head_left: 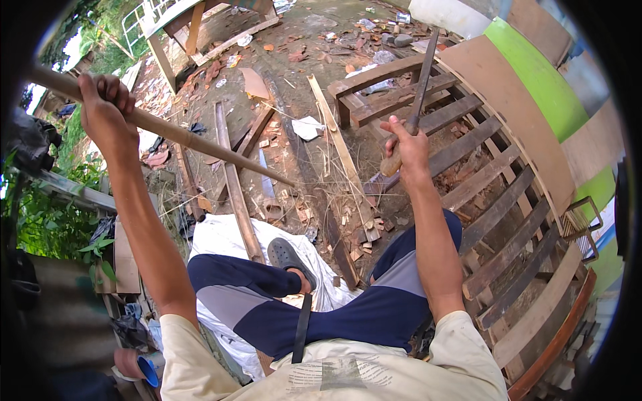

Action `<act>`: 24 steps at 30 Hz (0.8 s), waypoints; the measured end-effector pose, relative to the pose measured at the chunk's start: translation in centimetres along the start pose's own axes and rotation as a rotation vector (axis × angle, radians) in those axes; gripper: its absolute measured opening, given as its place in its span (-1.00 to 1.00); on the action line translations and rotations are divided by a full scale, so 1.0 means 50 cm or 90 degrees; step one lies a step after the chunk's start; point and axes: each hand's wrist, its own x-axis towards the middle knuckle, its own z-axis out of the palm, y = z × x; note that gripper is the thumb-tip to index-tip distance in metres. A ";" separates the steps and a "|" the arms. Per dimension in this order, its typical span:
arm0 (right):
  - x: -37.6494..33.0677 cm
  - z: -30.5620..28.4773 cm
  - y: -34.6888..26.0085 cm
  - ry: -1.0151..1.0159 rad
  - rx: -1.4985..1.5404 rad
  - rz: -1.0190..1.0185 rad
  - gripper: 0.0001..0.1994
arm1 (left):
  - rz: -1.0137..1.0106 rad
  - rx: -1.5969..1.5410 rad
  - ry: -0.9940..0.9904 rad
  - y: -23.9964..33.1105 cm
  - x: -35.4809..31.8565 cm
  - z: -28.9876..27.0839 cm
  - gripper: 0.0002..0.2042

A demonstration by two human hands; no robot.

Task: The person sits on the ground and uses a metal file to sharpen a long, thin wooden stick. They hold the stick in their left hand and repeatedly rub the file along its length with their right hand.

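My left hand (108, 110) is raised at the far left, its fingers wrapped round a long bamboo pole (194, 142). The pole slants down to the right, and its lower end is near the middle of the scene, above the littered ground. At the right, my right hand (409, 148) grips a machete (422, 87) by its wooden handle. The dark blade points up and away from me, over the slatted wooden pallet (465, 139). The blade and the pole are apart.
Beneath my foot in a grey clog (286, 257) lies a white sheet (224, 234). Dark wooden beams (234, 180) and a pale wood strip (341, 150) lie ahead among chips and litter. A wooden table (180, 20) stands at the far left. A board (515, 113) borders the pallet.
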 end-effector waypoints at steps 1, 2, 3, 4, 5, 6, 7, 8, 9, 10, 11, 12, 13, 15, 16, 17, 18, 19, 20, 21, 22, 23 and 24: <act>-0.003 0.005 -0.004 -0.005 -0.010 0.000 -0.73 | 0.002 -0.048 0.015 -0.006 -0.015 -0.009 -0.64; -0.005 0.010 -0.004 -0.010 -0.020 0.000 -0.73 | -0.001 -0.060 0.058 -0.018 -0.034 -0.016 -0.63; -0.005 0.012 -0.001 -0.014 -0.031 -0.002 -0.74 | 0.015 -0.069 0.090 -0.035 -0.057 -0.018 -0.62; -0.005 0.014 0.004 -0.019 -0.042 -0.002 -0.74 | 0.011 -0.072 0.125 -0.056 -0.077 -0.026 -0.61; -0.005 0.016 0.009 -0.025 -0.054 -0.003 -0.74 | 0.007 -0.076 0.159 -0.078 -0.094 -0.037 -0.60; -0.002 0.014 0.016 -0.028 -0.069 -0.004 -0.74 | 0.006 -0.091 0.180 -0.106 -0.111 -0.048 -0.60; -0.003 0.013 0.021 -0.031 -0.083 -0.003 -0.74 | 0.006 -0.105 0.200 -0.130 -0.127 -0.059 -0.59; -0.005 0.012 0.023 -0.041 -0.100 -0.005 -0.74 | 0.004 -0.111 0.220 -0.150 -0.141 -0.067 -0.57; -0.007 0.010 0.025 -0.051 -0.116 -0.005 -0.74 | 0.007 -0.118 0.241 -0.168 -0.158 -0.072 -0.55; -0.010 0.008 0.026 -0.060 -0.132 -0.006 -0.74 | 0.013 -0.141 0.236 -0.188 -0.173 -0.083 -0.54; -0.013 0.006 0.026 -0.061 -0.148 -0.002 -0.74 | 0.020 -0.163 0.230 -0.209 -0.188 -0.094 -0.53; -0.015 0.010 0.030 -0.066 -0.159 0.006 -0.74 | 0.033 -0.186 0.210 -0.231 -0.201 -0.108 -0.54; -0.018 0.014 0.030 -0.070 -0.173 0.010 -0.74 | 0.045 -0.214 0.189 -0.254 -0.216 -0.118 -0.56; -0.020 0.018 0.033 -0.075 -0.210 0.001 -0.74 | 0.057 -0.218 0.175 -0.303 -0.243 -0.123 -0.59; -0.022 0.024 0.035 -0.081 -0.226 -0.003 -0.74 | 0.059 -0.192 0.182 -0.322 -0.251 -0.116 -0.62; -0.026 0.032 0.039 -0.093 -0.236 -0.008 -0.75 | 0.063 -0.166 0.189 -0.334 -0.255 -0.118 -0.64; -0.026 0.027 0.042 -0.098 -0.251 -0.014 -0.75 | 0.057 -0.140 0.152 -0.340 -0.269 -0.124 -0.73; -0.024 0.022 0.042 -0.100 -0.263 -0.021 -0.75 | 0.088 -0.125 0.178 -0.317 -0.275 -0.118 -0.74; -0.022 0.018 0.039 -0.098 -0.283 -0.021 -0.76 | 0.118 -0.109 0.205 -0.289 -0.279 -0.118 -0.75; -0.029 0.022 0.036 -0.099 -0.300 -0.018 -0.76 | 0.149 -0.088 0.230 -0.257 -0.283 -0.125 -0.76; -0.034 0.022 0.038 -0.099 -0.319 -0.012 -0.76 | 0.161 -0.100 0.233 -0.242 -0.287 -0.151 -0.77; -0.036 0.021 0.042 -0.100 -0.327 -0.007 -0.76 | 0.173 -0.113 0.237 -0.231 -0.284 -0.180 -0.77; -0.036 0.023 0.047 -0.108 -0.335 -0.003 -0.77 | 0.186 -0.100 0.301 -0.215 -0.280 -0.192 -0.77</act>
